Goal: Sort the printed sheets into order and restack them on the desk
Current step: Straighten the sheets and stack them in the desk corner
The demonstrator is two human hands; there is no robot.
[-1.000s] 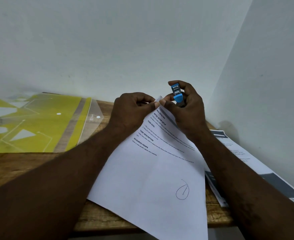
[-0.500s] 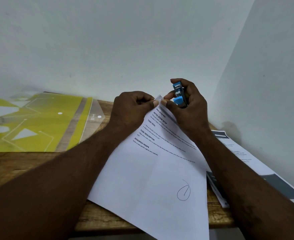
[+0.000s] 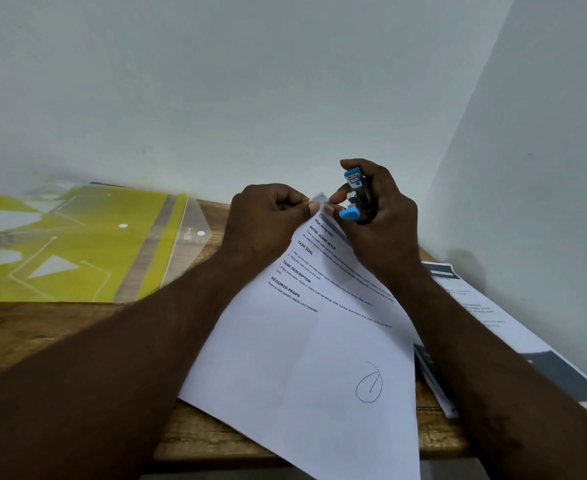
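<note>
A white printed sheet with black headings and a hand-drawn circled "1" near its bottom lies slanted over the desk's front edge. My left hand pinches its top corner between thumb and forefinger. My right hand touches the same corner with thumb and forefinger while gripping a small blue and black stapler upright in the palm. Whether more sheets lie under the top one at the corner is hidden.
Other printed sheets with dark bands lie at the right, against the side wall. A yellow patterned plastic folder lies on the wooden desk at the left. White walls close the back and the right.
My right hand has tilted the stapler slightly and lowered its blue end toward the sheet's corner. Both hands stay at the corner; the sheet has barely shifted.
</note>
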